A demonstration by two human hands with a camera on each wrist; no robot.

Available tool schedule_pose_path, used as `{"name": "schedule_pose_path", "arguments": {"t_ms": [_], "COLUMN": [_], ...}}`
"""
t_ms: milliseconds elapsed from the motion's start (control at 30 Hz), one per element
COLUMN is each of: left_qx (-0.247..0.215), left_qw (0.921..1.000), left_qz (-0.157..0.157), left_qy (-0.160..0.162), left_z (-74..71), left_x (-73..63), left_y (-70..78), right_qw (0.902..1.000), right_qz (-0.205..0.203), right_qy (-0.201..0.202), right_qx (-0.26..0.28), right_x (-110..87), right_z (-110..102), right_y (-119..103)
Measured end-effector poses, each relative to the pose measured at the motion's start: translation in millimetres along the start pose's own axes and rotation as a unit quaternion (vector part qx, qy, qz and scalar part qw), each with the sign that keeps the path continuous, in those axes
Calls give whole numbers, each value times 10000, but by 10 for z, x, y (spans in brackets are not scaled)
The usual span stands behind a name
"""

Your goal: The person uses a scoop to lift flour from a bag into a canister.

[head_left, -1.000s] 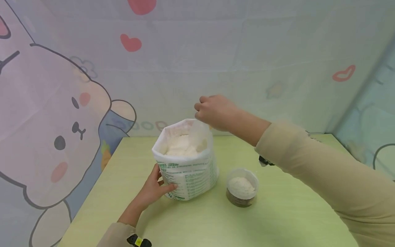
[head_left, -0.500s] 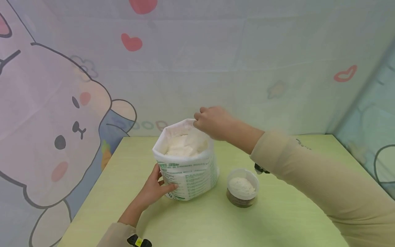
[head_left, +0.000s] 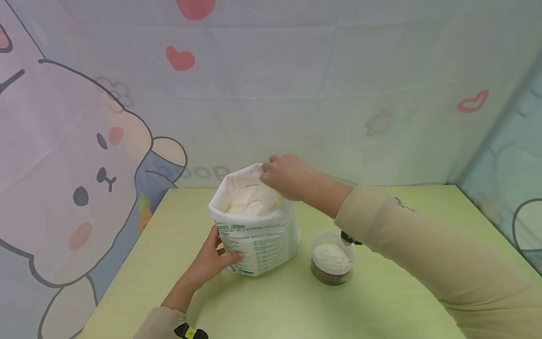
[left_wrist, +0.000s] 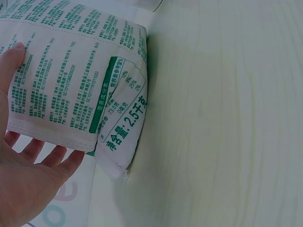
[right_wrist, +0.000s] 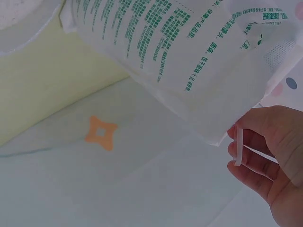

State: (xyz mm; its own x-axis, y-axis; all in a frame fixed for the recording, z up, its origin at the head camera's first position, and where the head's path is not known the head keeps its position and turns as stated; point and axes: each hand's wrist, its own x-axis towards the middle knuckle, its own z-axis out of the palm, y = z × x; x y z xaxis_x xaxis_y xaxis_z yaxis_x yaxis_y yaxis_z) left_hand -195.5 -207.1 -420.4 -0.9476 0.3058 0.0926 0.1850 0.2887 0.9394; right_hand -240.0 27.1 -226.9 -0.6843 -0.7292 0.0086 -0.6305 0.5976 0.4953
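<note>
An open white flour bag [head_left: 258, 242] with green print stands on the table, white powder [head_left: 247, 200] showing inside its mouth. My left hand [head_left: 209, 259] grips the bag's lower left side. In the left wrist view the thumb lies on the printed face, with the fingers curled under the bag's bottom edge [left_wrist: 57, 142]. Over the far right rim of the bag is my right hand [head_left: 285, 176]. It pinches a thin white plastic handle [right_wrist: 238, 146] between thumb and fingers; whatever the handle leads to is hidden. Right of the bag sits a round tub [head_left: 331, 273] filled with white powder.
The pale yellow-green table [head_left: 271, 310] ends at a cloth backdrop [head_left: 381, 61] printed with a cartoon rabbit and hearts. My right sleeve [head_left: 406, 249] crosses over the table's right side, with its wrist camera [head_left: 350, 238] close above the tub's rim.
My right hand has come down and slightly left, from above the bag to its rim. The left hand, bag and tub have stayed in place.
</note>
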Motion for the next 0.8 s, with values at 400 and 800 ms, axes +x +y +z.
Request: {"name": "schedule_pose_path", "arguments": {"t_ms": [400,800], "left_qx": [37,90], "left_qw": [10000,9999], "left_qz": [36,68], "left_qy": [33,39], "left_z": [11,23], "left_x": [7,33], "left_y": [-15,-23], "right_qw": [9998,9986], "right_qz": [84,326], "right_qy": [-112,-73], "right_qx": [147,410], "right_x": [35,5], "right_z": [3,39], "right_y": [-86,-30]}}
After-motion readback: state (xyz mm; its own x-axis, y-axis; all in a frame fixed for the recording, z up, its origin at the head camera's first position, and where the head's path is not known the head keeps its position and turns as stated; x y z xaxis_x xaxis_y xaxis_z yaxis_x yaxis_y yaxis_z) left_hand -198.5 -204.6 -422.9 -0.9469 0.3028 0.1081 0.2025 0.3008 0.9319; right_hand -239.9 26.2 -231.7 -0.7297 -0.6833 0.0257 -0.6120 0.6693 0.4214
